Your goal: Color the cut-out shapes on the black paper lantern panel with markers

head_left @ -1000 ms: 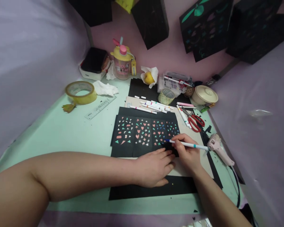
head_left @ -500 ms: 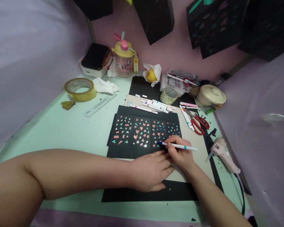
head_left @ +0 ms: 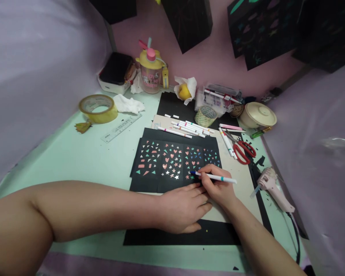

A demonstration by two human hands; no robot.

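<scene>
Black paper [head_left: 149, 184] lies in front of me, covered with small pink, green, blue and silver shapes: triangles, hearts and stars. My right hand [head_left: 218, 188] grips a white marker [head_left: 221, 178] with a teal band, its blue tip pointing left at the stars near the paper's lower part. My left hand [head_left: 184, 209] lies flat with fingers spread over the paper's lower edge and the pale board [head_left: 247, 191], its fingertips close to my right hand. Several white markers [head_left: 189, 128] lie just beyond the black paper.
Red scissors [head_left: 243, 152] and a pink glue gun [head_left: 274, 188] lie at the right, near a lidded bowl [head_left: 258, 115]. A tape roll [head_left: 98, 108] and clear ruler [head_left: 121, 128] are at the left. Behind stand a yellow-lidded bottle [head_left: 150, 73] and wrapped fruit [head_left: 184, 92].
My right hand and the marker have shifted very slightly to the left. My left hand stays in place.
</scene>
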